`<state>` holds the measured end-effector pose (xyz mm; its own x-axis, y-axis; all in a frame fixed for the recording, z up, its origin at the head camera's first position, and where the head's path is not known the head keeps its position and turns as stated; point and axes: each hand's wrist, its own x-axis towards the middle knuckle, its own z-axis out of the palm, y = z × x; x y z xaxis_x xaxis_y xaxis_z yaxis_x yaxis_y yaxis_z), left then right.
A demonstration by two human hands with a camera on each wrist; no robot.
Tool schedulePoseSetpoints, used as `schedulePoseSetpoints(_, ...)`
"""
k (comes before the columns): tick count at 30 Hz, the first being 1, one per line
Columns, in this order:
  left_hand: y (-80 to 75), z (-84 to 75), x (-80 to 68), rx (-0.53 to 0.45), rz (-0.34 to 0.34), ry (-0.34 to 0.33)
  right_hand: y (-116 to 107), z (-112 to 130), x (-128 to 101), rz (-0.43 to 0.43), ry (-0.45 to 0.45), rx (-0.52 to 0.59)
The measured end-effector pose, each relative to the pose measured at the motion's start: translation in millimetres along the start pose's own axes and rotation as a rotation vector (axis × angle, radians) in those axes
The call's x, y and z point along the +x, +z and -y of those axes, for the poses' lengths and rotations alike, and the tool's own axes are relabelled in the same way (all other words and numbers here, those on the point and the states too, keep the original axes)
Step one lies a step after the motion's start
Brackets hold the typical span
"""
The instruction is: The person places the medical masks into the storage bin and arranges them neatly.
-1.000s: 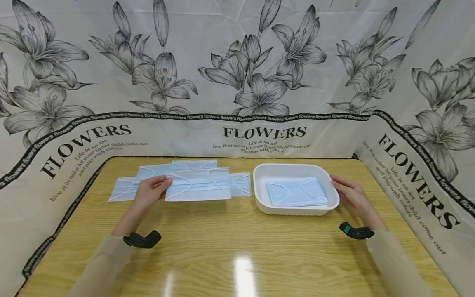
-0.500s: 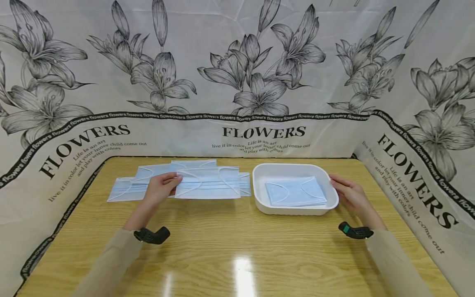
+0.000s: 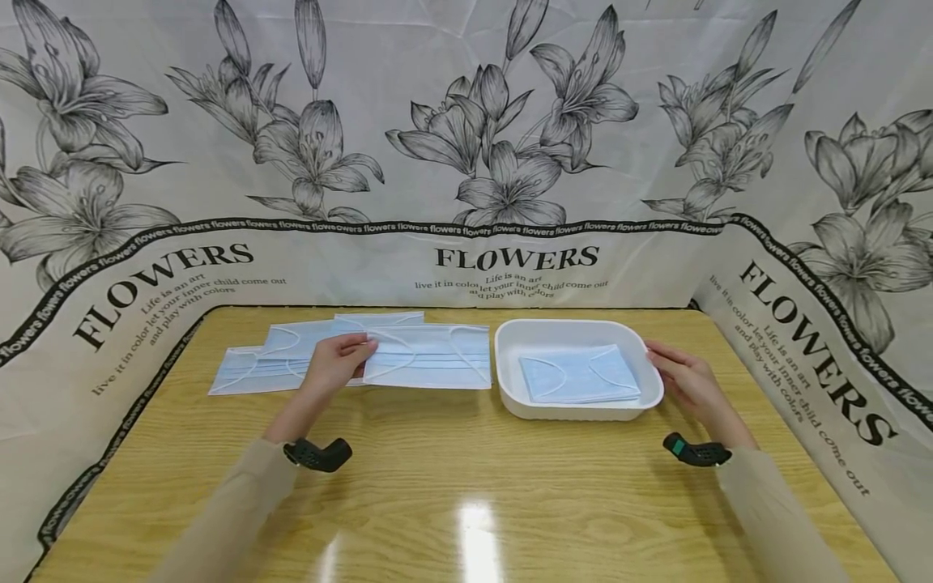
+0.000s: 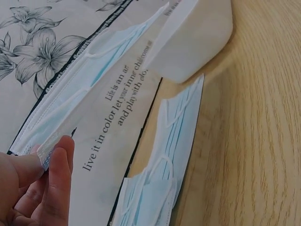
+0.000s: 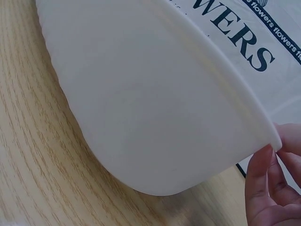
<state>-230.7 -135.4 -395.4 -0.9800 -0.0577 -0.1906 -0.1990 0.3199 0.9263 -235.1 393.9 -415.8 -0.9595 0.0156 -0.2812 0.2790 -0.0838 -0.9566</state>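
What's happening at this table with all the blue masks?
A person sits at a wooden table. Their left hand pinches the end of one blue face mask, lifted off the loose masks on the table and held beside a white tray. Their right hand touches the tray's far rim. Folded masks lie inside.

Staged recording booth, not a lived-in room; wood-grain table boxed in by printed "FLOWERS" cloth backdrop.
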Motion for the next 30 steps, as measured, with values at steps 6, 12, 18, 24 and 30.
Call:
schedulePoseSetpoints(6, 7.6, -4.5, 3.7, 0.012, 0.023, 0.024, 0.8, -0.1, -0.8, 0.011, -0.013, 0.01)
schedulePoseSetpoints(12, 17.6, -12.6, 7.4, 0.007, 0.018, 0.03, -1.8, -2.1, 0.5, 0.008, -0.016, -0.016)
schedulePoseSetpoints(18, 26.5, -18.2, 7.4, -0.018, 0.025, 0.03, -2.1, -4.2, 5.3, 0.002, -0.022, -0.041)
schedulePoseSetpoints(24, 34.6, -22.8, 8.0, -0.025, 0.044, 0.039, -0.1, -3.9, 3.1, 0.03, -0.031, 0.033)
schedulePoseSetpoints(30, 46.5, -27.9, 10.3, -0.052, 0.056, 0.027, 1.2, -2.1, -0.3, 0.023, -0.031, 0.057)
